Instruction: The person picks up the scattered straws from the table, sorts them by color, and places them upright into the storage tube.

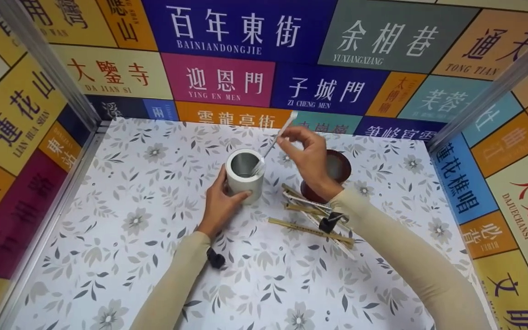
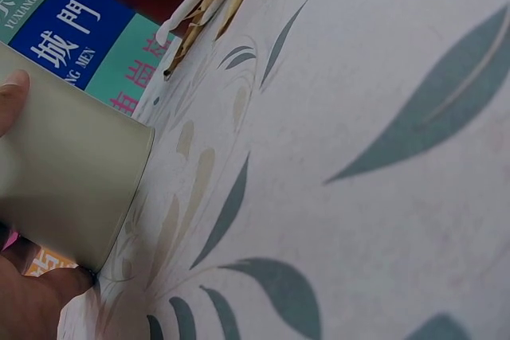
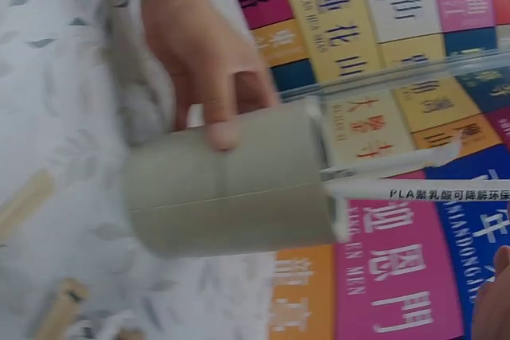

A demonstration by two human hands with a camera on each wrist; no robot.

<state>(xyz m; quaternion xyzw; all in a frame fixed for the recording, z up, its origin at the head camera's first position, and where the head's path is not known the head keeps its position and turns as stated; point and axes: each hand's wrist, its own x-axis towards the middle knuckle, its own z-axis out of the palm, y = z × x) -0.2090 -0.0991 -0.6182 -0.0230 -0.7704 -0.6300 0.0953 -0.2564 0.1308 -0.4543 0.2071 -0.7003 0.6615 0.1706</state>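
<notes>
I watch from a distance: left hand (image 1: pixel 222 201) wraps the grey cylindrical container (image 1: pixel 246 187), thumb on its near side, mouth facing up. Right hand (image 1: pixel 309 153) sits up and to the right of it, thumb and fingers pinched on a slim white straw (image 1: pixel 271 147); the straw's lower end reaches the container's mouth. Through the right wrist view I see a second white stick (image 3: pixel 406 159) projecting from that mouth. Dark red-brown cup (image 1: pixel 343 166) stands behind the right wrist. Nearer me than that hand, tan sticks (image 1: pixel 307 227) lie jumbled with white ones on the floral cloth (image 1: pixel 163 256).
</notes>
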